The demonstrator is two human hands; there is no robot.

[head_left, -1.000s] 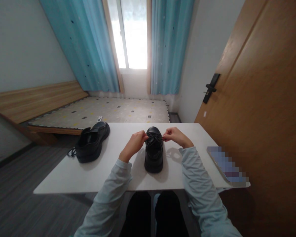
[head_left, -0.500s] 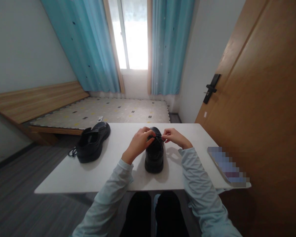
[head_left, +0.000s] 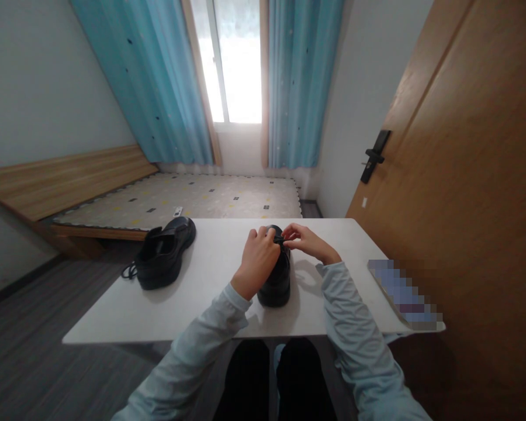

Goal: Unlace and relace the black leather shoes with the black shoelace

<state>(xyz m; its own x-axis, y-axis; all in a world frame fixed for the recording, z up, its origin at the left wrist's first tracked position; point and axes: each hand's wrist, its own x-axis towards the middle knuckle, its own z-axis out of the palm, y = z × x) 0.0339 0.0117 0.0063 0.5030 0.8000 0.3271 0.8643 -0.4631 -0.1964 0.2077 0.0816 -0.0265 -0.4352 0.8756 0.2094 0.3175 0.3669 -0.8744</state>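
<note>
A black shoe (head_left: pixel 275 289) rests upright on the white table, toe pointing away from me. Over its left side lies my left hand (head_left: pixel 259 257), back of the hand up, fingers curled at the lacing and partly hidden. My right hand (head_left: pixel 304 241) comes in from the right, thumb and fingers pinched on the black shoelace (head_left: pixel 280 240) near the top of the shoe. The left fingertips meet the lace area too, close to the right ones. A second black shoe (head_left: pixel 160 263) stands on the table's left side, its loose laces (head_left: pixel 129 271) hanging past the edge.
The white table (head_left: pixel 219 245) spans the space before me. A pixelated flat item (head_left: pixel 403 295) lies at its right edge. Beyond is a bed (head_left: pixel 219 199) with a small white object (head_left: pixel 178 211) on it. A wooden door (head_left: pixel 464 175) stands close on the right.
My left hand has turned over and shifted right across the shoe, covering more of it. My right hand has moved slightly left, its fingers closer to the left hand.
</note>
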